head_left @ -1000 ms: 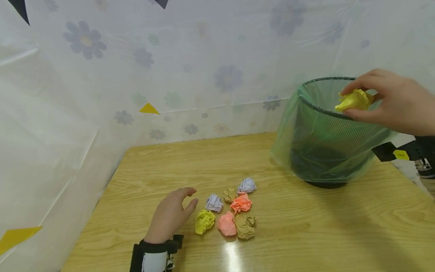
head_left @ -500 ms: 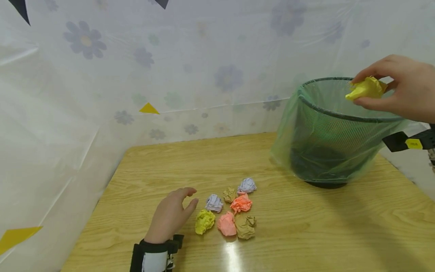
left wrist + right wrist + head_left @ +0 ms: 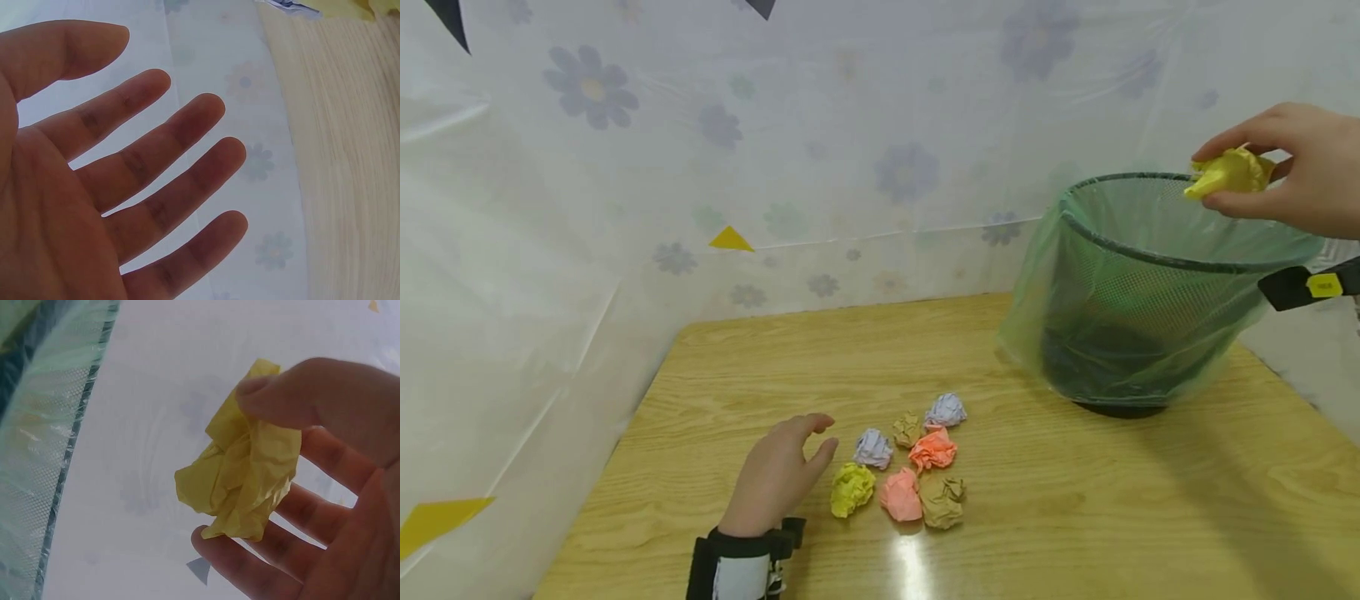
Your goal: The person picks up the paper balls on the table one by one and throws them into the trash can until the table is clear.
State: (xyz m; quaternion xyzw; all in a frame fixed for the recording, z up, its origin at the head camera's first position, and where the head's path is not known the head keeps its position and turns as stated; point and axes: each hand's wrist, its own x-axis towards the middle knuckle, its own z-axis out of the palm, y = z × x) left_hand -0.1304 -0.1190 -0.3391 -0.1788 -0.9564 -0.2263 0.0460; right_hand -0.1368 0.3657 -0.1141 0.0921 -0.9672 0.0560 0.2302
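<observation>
My right hand (image 3: 1307, 171) pinches a crumpled yellow paper ball (image 3: 1234, 172) between thumb and fingers, above the far right rim of a mesh wastebasket (image 3: 1120, 250) lined with a green plastic bag. In the right wrist view the paper ball (image 3: 250, 469) shows creased folds, with the bin's mesh side (image 3: 44, 444) at the left. My left hand (image 3: 778, 475) rests low over the table, its fingers relaxed and spread, holding nothing. Just right of it lie a yellow paper ball (image 3: 852, 490) and a white paper ball (image 3: 873, 448).
More crumpled balls lie grouped on the wooden table (image 3: 775, 358): a pink one (image 3: 901, 494), an orange one (image 3: 933, 448), tan ones (image 3: 942, 500) and another white one (image 3: 945, 410). A flowered plastic sheet (image 3: 820, 167) hangs behind the table and along its left side.
My right hand has moved up and to the right with the yellow paper ball, from over the bin's front rim to above its far right side. The left hand has stayed still.
</observation>
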